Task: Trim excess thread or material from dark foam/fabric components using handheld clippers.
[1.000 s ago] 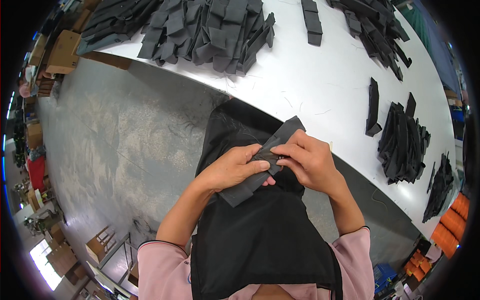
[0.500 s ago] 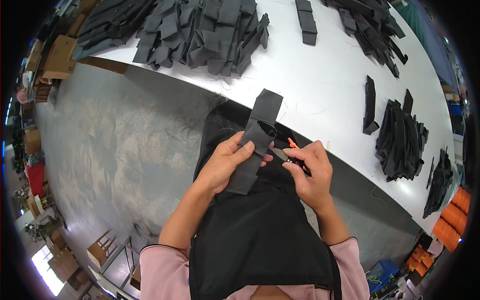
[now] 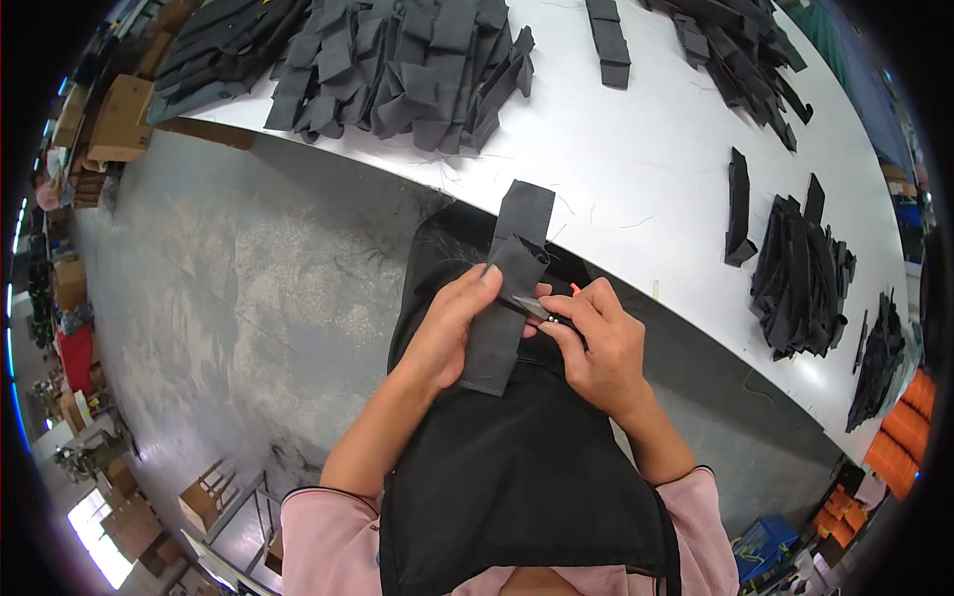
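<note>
My left hand (image 3: 449, 326) grips a long dark grey fabric strip (image 3: 509, 286) and holds it upright over my black apron (image 3: 517, 467). The strip's upper end reaches the edge of the white table (image 3: 646, 169). My right hand (image 3: 596, 343) holds small thread snips (image 3: 542, 309) with an orange tip, and their blades touch the middle of the strip. Both hands meet just below the table edge.
Large piles of dark fabric pieces (image 3: 397, 60) lie at the table's far left, more (image 3: 735, 50) at the far right. A stack (image 3: 800, 273) and a single upright piece (image 3: 737, 209) sit to my right. Orange bins (image 3: 899, 437) stand lower right, cardboard boxes (image 3: 114, 119) on the grey floor at left.
The strip was held slanted across both hands; it has been turned upright and lifted. My right hand has brought the snips onto the strip's middle.
</note>
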A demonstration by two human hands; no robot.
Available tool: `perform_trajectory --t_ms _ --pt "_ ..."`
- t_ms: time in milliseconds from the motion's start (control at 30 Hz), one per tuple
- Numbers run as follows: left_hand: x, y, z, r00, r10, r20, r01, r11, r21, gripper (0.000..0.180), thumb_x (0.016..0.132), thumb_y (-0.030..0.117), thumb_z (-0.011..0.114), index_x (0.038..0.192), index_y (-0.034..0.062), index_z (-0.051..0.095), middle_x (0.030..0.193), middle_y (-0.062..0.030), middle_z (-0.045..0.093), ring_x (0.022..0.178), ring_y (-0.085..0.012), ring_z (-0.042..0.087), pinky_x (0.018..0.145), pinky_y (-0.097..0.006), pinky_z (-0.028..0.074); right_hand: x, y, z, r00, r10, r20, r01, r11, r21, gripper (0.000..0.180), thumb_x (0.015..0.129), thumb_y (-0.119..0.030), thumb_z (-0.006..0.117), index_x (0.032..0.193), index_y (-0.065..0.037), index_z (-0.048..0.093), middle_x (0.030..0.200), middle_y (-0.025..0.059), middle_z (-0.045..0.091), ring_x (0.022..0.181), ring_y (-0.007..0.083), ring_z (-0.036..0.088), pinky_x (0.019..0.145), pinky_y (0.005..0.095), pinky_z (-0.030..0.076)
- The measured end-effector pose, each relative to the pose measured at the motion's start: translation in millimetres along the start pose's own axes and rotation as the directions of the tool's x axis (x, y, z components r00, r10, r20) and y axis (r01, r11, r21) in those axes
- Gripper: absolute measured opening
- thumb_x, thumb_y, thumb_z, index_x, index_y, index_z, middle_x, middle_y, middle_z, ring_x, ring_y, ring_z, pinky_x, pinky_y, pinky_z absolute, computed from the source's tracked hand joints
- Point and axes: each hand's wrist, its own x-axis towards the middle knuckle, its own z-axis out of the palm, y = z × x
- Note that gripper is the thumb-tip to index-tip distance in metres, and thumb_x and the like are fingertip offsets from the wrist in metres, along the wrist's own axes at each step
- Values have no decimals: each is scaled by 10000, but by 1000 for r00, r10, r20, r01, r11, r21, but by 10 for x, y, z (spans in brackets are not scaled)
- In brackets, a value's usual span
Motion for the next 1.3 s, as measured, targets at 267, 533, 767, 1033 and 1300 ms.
perform_trajectory --t_ms 267,533,767,1033,1300 --pt "40 -102 -48 991 130 -4 -128 976 178 322 940 188 533 1178 -6 434 1157 -221 587 907 -239 654 771 -318 551 -139 65 -237 929 369 -11 -339 864 372 222 688 18 681 905 -22 657 766 61 475 610 133 479 544 246 411" --pt "-18 -92 82 988 151 23 -152 978 143 380 950 134 497 1284 8 366 1175 -200 576 909 -234 651 771 -306 540 63 127 28 954 232 -187 -193 960 205 228 729 7 683 950 -28 639 800 59 500 630 145 534 569 254 461" --pt "-60 -70 93 990 142 20 -144 982 120 403 941 175 532 1276 14 378 1149 -189 589 890 -236 655 752 -303 546 106 91 86 962 137 -238 -125 990 66 237 720 -18 705 949 -40 649 783 63 520 594 186 558 543 283 463" --pt "-62 -70 79 992 113 47 -117 989 89 394 939 163 532 1273 11 388 1142 -181 596 854 -222 659 732 -295 546 91 129 100 964 21 -264 -43 996 -78 243 700 4 703 932 -43 653 754 73 516 598 219 558 570 309 499" --pt "-73 -93 98 991 134 24 -136 981 140 490 936 105 508 1375 21 306 1132 -159 594 849 -197 653 734 -285 536 94 79 88 955 233 -185 -210 968 140 236 705 19 694 930 -40 656 772 73 528 626 186 556 647 305 524"
